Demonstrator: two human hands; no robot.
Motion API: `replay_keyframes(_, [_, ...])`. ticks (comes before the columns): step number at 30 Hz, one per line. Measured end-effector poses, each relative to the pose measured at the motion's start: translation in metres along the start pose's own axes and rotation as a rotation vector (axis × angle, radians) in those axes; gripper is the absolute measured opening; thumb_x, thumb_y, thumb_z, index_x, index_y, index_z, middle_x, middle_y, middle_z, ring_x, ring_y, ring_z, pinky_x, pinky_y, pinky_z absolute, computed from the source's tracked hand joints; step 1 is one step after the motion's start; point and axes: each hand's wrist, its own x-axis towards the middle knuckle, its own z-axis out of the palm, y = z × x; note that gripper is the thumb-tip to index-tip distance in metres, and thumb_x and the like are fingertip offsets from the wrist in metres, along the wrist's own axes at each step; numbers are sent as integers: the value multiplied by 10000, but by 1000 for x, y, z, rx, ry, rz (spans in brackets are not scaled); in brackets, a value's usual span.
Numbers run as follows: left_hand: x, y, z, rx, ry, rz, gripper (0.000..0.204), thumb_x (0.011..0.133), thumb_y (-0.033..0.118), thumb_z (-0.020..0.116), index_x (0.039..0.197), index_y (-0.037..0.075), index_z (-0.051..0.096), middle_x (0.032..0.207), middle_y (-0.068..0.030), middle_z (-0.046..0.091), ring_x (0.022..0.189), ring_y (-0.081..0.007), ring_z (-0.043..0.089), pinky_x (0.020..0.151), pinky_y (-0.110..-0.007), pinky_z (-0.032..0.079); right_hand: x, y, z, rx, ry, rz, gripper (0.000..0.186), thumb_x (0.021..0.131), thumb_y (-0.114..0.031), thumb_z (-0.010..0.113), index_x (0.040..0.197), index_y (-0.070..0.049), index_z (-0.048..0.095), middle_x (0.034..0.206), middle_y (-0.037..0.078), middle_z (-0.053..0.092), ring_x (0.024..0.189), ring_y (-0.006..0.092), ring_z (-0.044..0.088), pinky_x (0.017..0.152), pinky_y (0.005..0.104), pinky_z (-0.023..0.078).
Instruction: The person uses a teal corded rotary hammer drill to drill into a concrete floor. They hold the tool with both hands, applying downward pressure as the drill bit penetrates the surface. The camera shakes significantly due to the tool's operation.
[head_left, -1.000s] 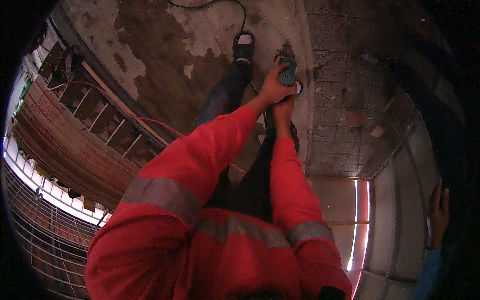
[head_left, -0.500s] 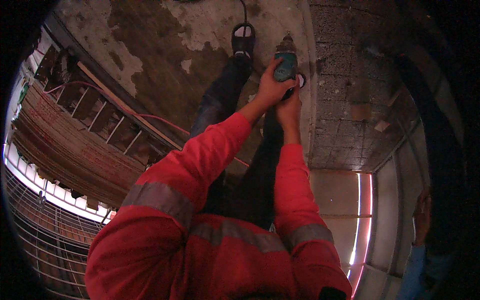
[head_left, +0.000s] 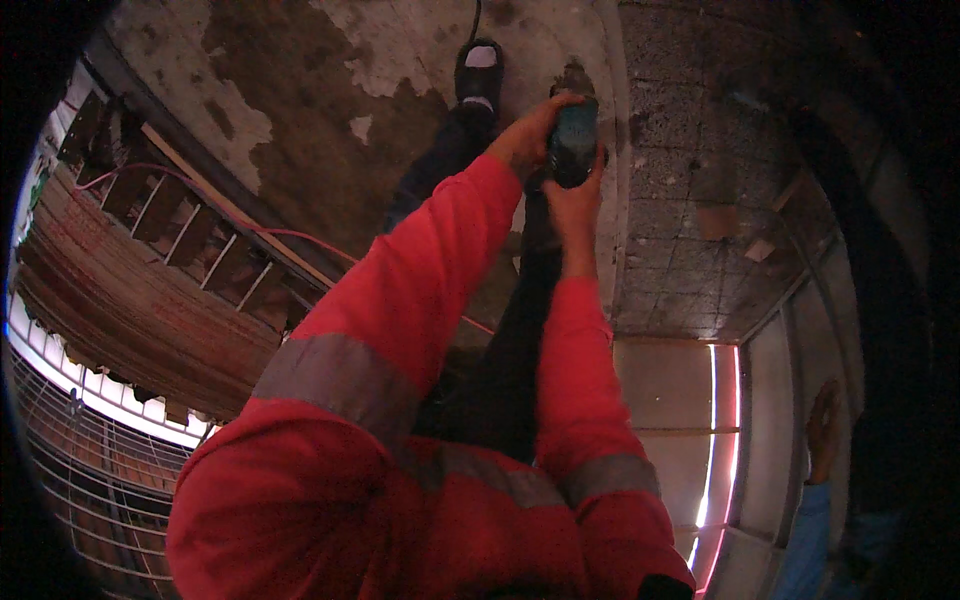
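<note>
We are grasping a green power tool at 1 o'clock in our view: our left hand is wrapping its 9 o'clock side, our right hand is holding its 6 o'clock end. A dark shoe is resting at 12 o'clock; another person's hand is showing near 4 o'clock.

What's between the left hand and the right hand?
The teal power tool, held by the left hand and the right hand; the head view shows it.
</note>
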Motion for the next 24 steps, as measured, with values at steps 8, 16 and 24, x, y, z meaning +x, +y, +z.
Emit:
replay_keyframes(8, [-3,-2,0,80,8,14,375,868,405,647,1080,96,622,914,-80,676,769,-239,659,752,-392,545,-20,1,12,88,63,-69,979,705,-153,762,1523,-37,236,1405,226,497,1281,334,522,1059,396,414])
replay_keyframes(16, [-7,9,-2,98,-17,-83,338,887,385,621,1062,96,626,909,-68,679,761,-234,659,756,-384,544,-28,-19,13,135,42,-15,948,733,-157,745,1523,-50,232,1370,223,522,1244,332,547,1047,398,421])
replay_keyframes(24, [-17,11,-4,75,-26,-35,420,881,457,599,1075,86,631,921,-70,692,790,-240,668,778,-386,541,-29,-26,9,-31,3,5,984,759,-255,789,1530,-81,203,1382,271,517,1285,394,522,1059,432,423])
